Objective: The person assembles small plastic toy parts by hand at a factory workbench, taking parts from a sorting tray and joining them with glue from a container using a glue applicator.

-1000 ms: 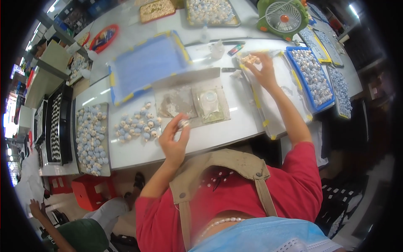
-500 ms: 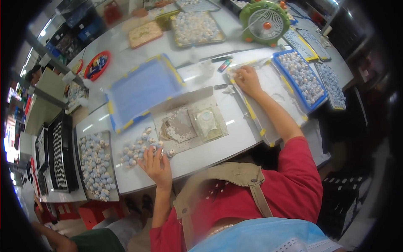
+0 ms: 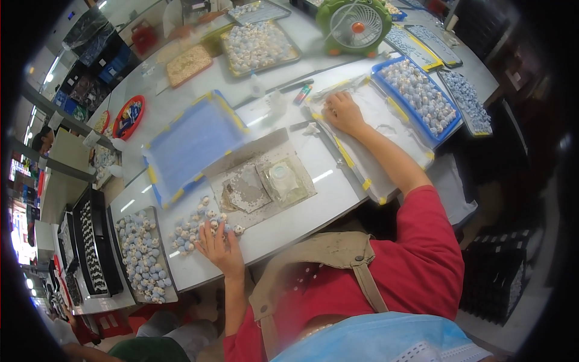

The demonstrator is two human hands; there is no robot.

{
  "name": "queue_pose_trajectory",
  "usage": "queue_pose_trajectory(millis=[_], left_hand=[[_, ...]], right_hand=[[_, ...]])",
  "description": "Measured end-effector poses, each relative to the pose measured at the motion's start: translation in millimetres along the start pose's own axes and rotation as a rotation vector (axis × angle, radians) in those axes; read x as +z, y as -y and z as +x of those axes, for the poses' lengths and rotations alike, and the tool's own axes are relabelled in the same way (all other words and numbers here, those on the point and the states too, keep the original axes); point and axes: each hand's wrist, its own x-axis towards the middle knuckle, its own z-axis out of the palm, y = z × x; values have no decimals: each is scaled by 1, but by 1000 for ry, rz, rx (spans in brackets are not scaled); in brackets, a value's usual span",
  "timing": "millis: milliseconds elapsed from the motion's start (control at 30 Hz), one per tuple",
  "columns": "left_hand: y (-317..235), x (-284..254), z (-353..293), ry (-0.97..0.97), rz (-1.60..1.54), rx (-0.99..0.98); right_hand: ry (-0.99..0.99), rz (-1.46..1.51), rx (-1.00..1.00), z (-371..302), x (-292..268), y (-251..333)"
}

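Note:
My left hand (image 3: 221, 250) lies over the near edge of a loose pile of small round blue-and-white pieces (image 3: 192, 227), its fingers spread and touching some of them. The pieces look like little figure heads with dark dots. At the far left corner of a white-lined tray with yellow tape (image 3: 395, 140) is my right hand (image 3: 344, 113), fingers curled down. Whatever those fingers hold is hidden. Between my hands lies a stained cardboard sheet (image 3: 301, 188), bearing a grey patch and a small clear container with a round lid (image 3: 281, 175).
A blue-lined tray (image 3: 196, 142) stands beyond the pile. At left is a tray of similar pieces (image 3: 143, 256); at right a blue tray (image 3: 416, 99) is full of them. A green fan (image 3: 356, 29) and another filled tray (image 3: 259, 47) stand at the back.
The whole view has shifted, so the table appears turned a little. My left hand stays at the pile and my right hand stays at the lined tray's far corner, fingers still curled.

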Motion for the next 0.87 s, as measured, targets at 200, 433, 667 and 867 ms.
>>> queue_pose_trajectory(millis=[200,433,667,867], left_hand=[[-5,0,-1,-5,-25,0],[-7,1,-2,-45,-86,6],[4,6,-2,-58,2,119],[-8,-5,2,-25,-96,240]], right_hand=[[-27,-102,-15,-12,-30,6],[-334,95,580,-129,-150,19],[-375,793,1320,-233,-150,18],[-72,1533,1120,-206,-145,29]])
